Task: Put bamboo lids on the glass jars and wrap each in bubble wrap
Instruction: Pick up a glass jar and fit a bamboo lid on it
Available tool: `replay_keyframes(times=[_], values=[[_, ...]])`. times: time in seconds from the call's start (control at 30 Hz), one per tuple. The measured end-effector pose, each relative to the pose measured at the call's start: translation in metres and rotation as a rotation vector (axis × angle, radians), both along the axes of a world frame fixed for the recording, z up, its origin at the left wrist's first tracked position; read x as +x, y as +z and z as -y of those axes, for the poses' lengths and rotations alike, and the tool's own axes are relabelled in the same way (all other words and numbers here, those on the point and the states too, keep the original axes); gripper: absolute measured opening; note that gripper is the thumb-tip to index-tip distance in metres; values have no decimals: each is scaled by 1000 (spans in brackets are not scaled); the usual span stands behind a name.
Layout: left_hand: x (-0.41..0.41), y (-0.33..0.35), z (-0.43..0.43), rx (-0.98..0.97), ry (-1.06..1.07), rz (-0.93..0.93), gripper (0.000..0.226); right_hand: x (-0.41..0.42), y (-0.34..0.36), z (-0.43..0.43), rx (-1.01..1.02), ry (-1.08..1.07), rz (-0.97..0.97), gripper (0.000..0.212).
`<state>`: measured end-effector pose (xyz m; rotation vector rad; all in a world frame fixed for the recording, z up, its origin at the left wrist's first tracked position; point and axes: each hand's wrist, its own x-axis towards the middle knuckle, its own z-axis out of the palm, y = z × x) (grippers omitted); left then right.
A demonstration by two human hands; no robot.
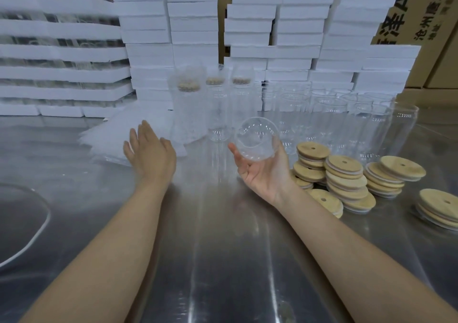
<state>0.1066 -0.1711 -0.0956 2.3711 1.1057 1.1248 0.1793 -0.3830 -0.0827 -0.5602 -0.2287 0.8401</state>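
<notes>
Steel table (223,260) up front, both forearms over it. R hand (260,174), palm up, fingers curled round a lidless glass jar (256,139), tipped on its side. L hand (151,149) flat, fingers straight, over edge of bubble wrap stack (109,139). Stacked bamboo lids (344,174) just right of R hand.

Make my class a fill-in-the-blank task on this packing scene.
1. The right hand holds a glass ____.
2. The left hand reaches to the sheets of bubble ____.
3. The lids are stacked to the ____ of the right hand.
Missing: jar; wrap; right.
</notes>
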Motion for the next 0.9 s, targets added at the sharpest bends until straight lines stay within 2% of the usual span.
replay_keyframes(times=[0.07, 0.17, 0.33, 0.43, 0.6, 0.7, 0.8, 0.9], values=[[-1, -3, -2, -34, 22, -62, 54, -2, 0, -1, -40, 3, 32, 66], [3, 0, 1, 33, 92, -102, 43, -3, 1, -2, -119, 16, 81, 70], [2, -4, -5, 15, 113, -175, 22, -7, 1, -4, -216, 16, 120, 86], [1, -3, -9, 62, 112, -181, 24, -7, 0, -6, -231, 16, 120, 83], [-2, 14, 5, 289, 126, -54, 21, -6, -1, -6, -251, 20, 161, 76], [2, 28, 35, 404, -12, 125, 20, -5, 0, -5, -222, -10, 148, 69], [9, 27, 63, 141, -276, 178, 18, -3, 1, -4, -186, -79, 118, 72], [15, 15, 78, -181, -571, 122, 39, 1, 0, -3, -170, -166, 117, 82]])
